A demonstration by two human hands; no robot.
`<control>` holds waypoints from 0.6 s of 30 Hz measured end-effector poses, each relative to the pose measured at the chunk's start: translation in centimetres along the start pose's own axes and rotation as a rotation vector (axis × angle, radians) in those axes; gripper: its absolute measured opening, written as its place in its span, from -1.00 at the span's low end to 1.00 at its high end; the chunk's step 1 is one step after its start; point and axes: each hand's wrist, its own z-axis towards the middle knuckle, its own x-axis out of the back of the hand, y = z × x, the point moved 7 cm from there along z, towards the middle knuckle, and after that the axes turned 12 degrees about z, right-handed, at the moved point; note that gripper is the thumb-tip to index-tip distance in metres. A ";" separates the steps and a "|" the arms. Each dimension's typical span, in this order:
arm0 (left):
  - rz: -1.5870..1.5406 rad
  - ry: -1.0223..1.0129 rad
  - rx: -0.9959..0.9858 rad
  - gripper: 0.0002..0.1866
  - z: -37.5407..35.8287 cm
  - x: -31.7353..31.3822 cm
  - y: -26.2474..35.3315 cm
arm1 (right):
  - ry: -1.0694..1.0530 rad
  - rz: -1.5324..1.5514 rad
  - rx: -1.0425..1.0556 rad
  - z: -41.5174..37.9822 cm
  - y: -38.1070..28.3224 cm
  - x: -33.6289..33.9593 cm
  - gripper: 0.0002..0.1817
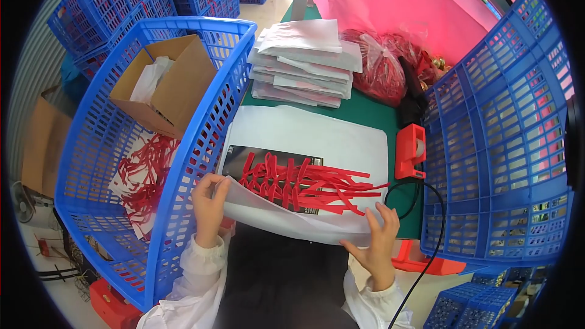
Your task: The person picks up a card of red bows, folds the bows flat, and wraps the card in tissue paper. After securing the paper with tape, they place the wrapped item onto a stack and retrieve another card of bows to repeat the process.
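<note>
On the green table lies a sheet of white wrapping paper (341,128). A bunch of red ribbon bows (286,183) with long tails rests on it, over a dark printed card (244,161). The paper's near edge is raised and folded partly over the card. My left hand (209,207) pinches this edge at the left corner between thumb and fingers. At the right end of the same edge, my right hand (379,244) has its thumb and fingers spread, close against the paper.
A blue crate (207,140) at left holds a cardboard box (177,85) and more red ribbons (146,170). Flat white packets (304,73) are stacked behind the paper. A red tape dispenser (409,152), bagged red items (381,67), black cable (442,219) and upright blue crate (487,146) stand right.
</note>
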 end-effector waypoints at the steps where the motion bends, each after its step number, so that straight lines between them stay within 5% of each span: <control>1: -0.013 0.000 0.001 -0.94 0.0 0.1 0.0 | 0.040 -0.050 0.032 0.1 -0.6 -0.5 -0.14; 9: -0.055 0.002 0.009 -0.93 0.1 0.0 0.3 | 0.328 -0.252 0.024 0.7 0.7 0.8 -0.53; 16: -0.034 0.008 0.026 -0.92 0.3 0.0 0.1 | 0.362 0.442 -0.336 -1.1 7.1 3.1 -0.59; 18: -0.027 0.007 0.026 -0.91 0.4 0.0 0.0 | 0.305 0.427 -0.253 -0.9 6.9 2.8 -0.58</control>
